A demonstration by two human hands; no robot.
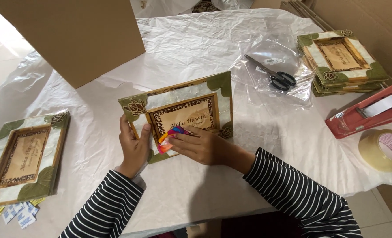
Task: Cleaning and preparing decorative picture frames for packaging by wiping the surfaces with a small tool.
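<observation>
Frame in hand: picture frame (182, 112) with pale shell-like panels and green leaf corners, propped tilted near the middle of the table, its lower edge toward the person.
Cloth: small rainbow-coloured cloth (169, 137), pressed against the frame's lower left glass.
Left hand (134, 147): curled around the frame's left edge, thumb on the front, steadying it.
Right hand (200, 145): fingers flat and nearly closed over the cloth, holding it to the frame.
Table cover: crumpled white paper (196, 48) over the whole table.
Left of table: a second frame (24, 158) lying flat; small white-and-blue packets (19, 215) just beside its near edge.
Right of table: scissors (273, 75) on a clear plastic bag (271, 61); stack of like frames (341, 61); red tape dispenser (368, 112); roll of clear tape (383, 150).
Back left: cardboard box (76, 35).
Risk: the frame stands held by one hand only; a hard push from the cloth could slip it flat or scratch the glass.
Unclear: whether the frame's back has a stand; the count of frames in the stack; the tape roll is cut by the picture edge.
</observation>
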